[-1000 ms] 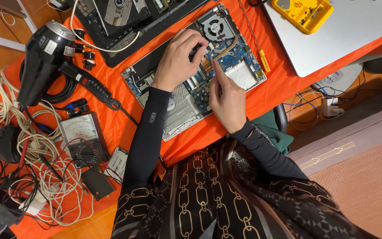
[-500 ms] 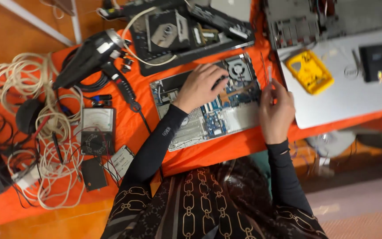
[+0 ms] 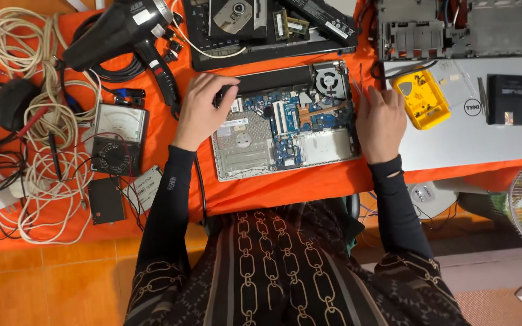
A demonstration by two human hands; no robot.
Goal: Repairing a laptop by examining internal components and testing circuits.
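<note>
An opened laptop base [image 3: 285, 130] lies on the orange cloth with its blue circuit board, cooling fan [image 3: 328, 78] and copper heat pipe exposed. My left hand [image 3: 202, 111] rests flat on its top-left corner, fingertips on the black strip along the back edge. My right hand [image 3: 382, 124] sits at the base's right edge. Its thumb and forefinger pinch a thin metal tool [image 3: 359, 81], seemingly tweezers, that points away from me beside the fan.
A black heat gun [image 3: 122, 27] and an analog meter [image 3: 119, 124] lie left, beside tangled white cables [image 3: 37, 157]. Another stripped laptop [image 3: 261, 27] sits behind. A yellow parts box [image 3: 421, 99] and a black box [image 3: 509, 99] rest on a silver lid [image 3: 472, 136].
The view has pulled back and levelled. My right hand left the circuit board for the base's right edge. My left hand slid from the fan area to the top-left corner.
</note>
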